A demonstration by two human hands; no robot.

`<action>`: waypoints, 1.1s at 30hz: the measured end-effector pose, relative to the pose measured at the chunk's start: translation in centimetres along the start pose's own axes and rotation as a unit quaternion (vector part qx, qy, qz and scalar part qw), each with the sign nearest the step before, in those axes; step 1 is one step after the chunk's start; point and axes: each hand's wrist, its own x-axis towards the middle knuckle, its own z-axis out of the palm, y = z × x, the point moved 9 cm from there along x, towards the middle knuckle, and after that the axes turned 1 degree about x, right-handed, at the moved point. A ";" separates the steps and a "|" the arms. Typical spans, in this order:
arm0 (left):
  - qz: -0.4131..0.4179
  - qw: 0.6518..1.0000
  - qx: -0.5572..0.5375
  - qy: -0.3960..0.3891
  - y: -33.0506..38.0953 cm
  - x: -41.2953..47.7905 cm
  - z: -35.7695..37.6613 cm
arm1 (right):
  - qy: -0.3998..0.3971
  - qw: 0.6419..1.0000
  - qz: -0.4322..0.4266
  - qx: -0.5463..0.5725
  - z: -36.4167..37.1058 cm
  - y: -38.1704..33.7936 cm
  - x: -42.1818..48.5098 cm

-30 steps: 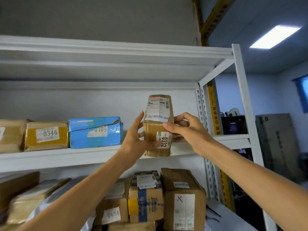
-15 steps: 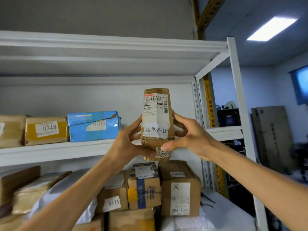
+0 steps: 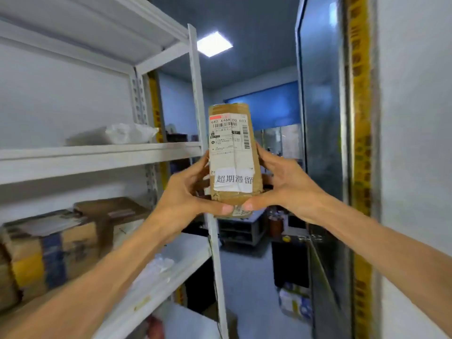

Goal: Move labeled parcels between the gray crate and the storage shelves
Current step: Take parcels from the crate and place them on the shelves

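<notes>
– Parcel (image 3: 231, 152), head view: where is it?
– Upright in the air, just beside the front post of the white shelves (image 3: 97, 156), resting on no board; its shipping label faces the camera.
– And the hands?
– Left hand (image 3: 186, 194) grasps the lower left edge, right hand (image 3: 286, 189) the lower right; the thumbs nearly meet across the bottom front.
– On the shelves?
– A white bag (image 3: 129, 133) on the middle board, blurred cardboard boxes (image 3: 73, 241) on the board below.

white shelves (image 3: 102, 152) carry a white bag (image 3: 127, 133) and brown boxes (image 3: 73, 238).
</notes>
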 end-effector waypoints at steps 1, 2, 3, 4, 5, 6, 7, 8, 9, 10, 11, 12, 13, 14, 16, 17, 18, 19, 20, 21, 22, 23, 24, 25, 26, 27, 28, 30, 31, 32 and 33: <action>-0.006 0.999 -0.026 -0.023 -0.8 -0.1 2.1 | 0.018 0.999 0.024 -0.014 -1.1 0.5 -2.0; -0.012 0.998 -0.048 -0.045 -1.4 -0.3 4.3 | 0.033 0.998 0.043 -0.035 -2.2 0.8 -4.0; -0.016 0.995 -0.066 -0.069 -2.0 -0.5 6.6 | 0.045 0.995 0.060 -0.058 -3.2 1.2 -6.0; -0.022 0.992 -0.081 -0.093 -2.6 -1.0 9.1 | 0.056 0.992 0.079 -0.079 -4.2 1.6 -8.1; -0.027 0.988 -0.097 -0.117 -3.0 -1.4 11.7 | 0.069 0.988 0.099 -0.096 -5.2 2.0 -10.3; -0.032 0.983 -0.117 -0.139 -3.3 -1.8 14.4 | 0.085 0.983 0.118 -0.108 -6.3 2.4 -12.6; -0.039 0.976 -0.140 -0.162 -3.6 -2.2 17.2 | 0.105 0.978 0.138 -0.118 -7.6 2.8 -15.0; -0.046 0.969 -0.159 -0.184 -3.7 -2.8 20.2 | 0.130 0.971 0.157 -0.128 -8.8 3.1 -17.6; -0.048 0.961 -0.175 -0.207 -3.6 -3.4 23.1 | 0.161 0.962 0.174 -0.137 -10.1 3.4 -20.4; -0.048 0.954 -0.188 -0.230 -3.7 -4.0 26.0 | 0.192 0.952 0.191 -0.143 -11.5 3.7 -23.2; -0.045 0.945 -0.201 -0.255 -3.6 -4.7 29.1 | 0.218 0.941 0.210 -0.149 -12.8 3.9 -26.1; -0.045 0.934 -0.215 -0.282 -3.5 -5.4 32.1 | 0.241 0.930 0.227 -0.160 -14.1 3.9 -28.8; -0.046 0.921 -0.232 -0.310 -3.2 -6.2 35.1 | 0.261 0.917 0.245 -0.177 -15.3 3.8 -31.6; -0.047 0.907 -0.246 -0.338 -3.0 -7.1 38.2 | 0.280 0.903 0.262 -0.196 -16.4 3.6 -34.3; -0.045 0.881 -0.270 -0.387 -2.0 -9.1 44.3 | 0.324 0.873 0.290 -0.221 -18.5 2.9 -39.7; -0.041 0.867 -0.281 -0.410 -1.4 -10.2 47.3 | 0.345 0.858 0.302 -0.229 -19.5 2.5 -42.4; -0.040 0.851 -0.291 -0.434 -0.7 -11.3 50.4 | 0.368 0.842 0.316 -0.234 -20.4 2.2 -45.3; -0.040 0.835 -0.300 -0.459 0.0 -12.5 53.4 | 0.391 0.826 0.331 -0.236 -21.2 1.8 -48.1; -0.041 0.819 -0.307 -0.483 0.9 -13.8 56.3 | 0.412 0.810 0.344 -0.238 -22.0 1.5 -50.8; -0.038 0.801 -0.313 -0.508 1.7 -15.1 59.2 | 0.432 0.793 0.355 -0.241 -22.8 1.1 -53.5; -0.036 0.785 -0.314 -0.533 2.6 -16.5 62.1 | 0.455 0.774 0.365 -0.245 -23.6 0.7 -56.3; -0.031 0.767 -0.316 -0.557 3.6 -17.9 65.0 | 0.479 0.755 0.372 -0.248 -24.4 0.4 -59.2; -0.025 0.749 -0.320 -0.579 4.5 -19.3 67.8 | 0.501 0.738 0.377 -0.251 -25.2 0.1 -61.9; -0.019 0.732 -0.322 -0.601 5.4 -20.8 70.6 | 0.521 0.720 0.382 -0.253 -25.9 -0.1 -64.7; -0.014 0.715 -0.326 -0.618 6.3 -22.2 73.2 | 0.536 0.705 0.387 -0.255 -26.5 -0.3 -67.4; -0.009 0.701 -0.327 -0.634 7.1 -23.4 75.7 | 0.551 0.690 0.392 -0.257 -27.2 -0.5 -69.9; -0.005 0.686 -0.323 -0.652 7.8 -24.8 78.0 | 0.566 0.673 0.400 -0.257 -27.8 -0.6 -72.3; 0.004 0.662 -0.311 -0.682 8.6 -27.2 82.0 | 0.590 0.644 0.414 -0.255 -28.7 -0.4 -76.5; 0.006 0.653 -0.305 -0.693 8.8 -28.2 83.9 | 0.601 0.632 0.419 -0.252 -29.1 -0.1 -78.5; 0.006 0.644 -0.297 -0.705 8.8 -29.2 85.8 | 0.614 0.619 0.423 -0.248 -29.4 0.3 -80.4; 0.006 0.633 -0.289 -0.718 8.8 -30.2 87.6 | 0.627 0.605 0.425 -0.245 -29.8 0.8 -82.2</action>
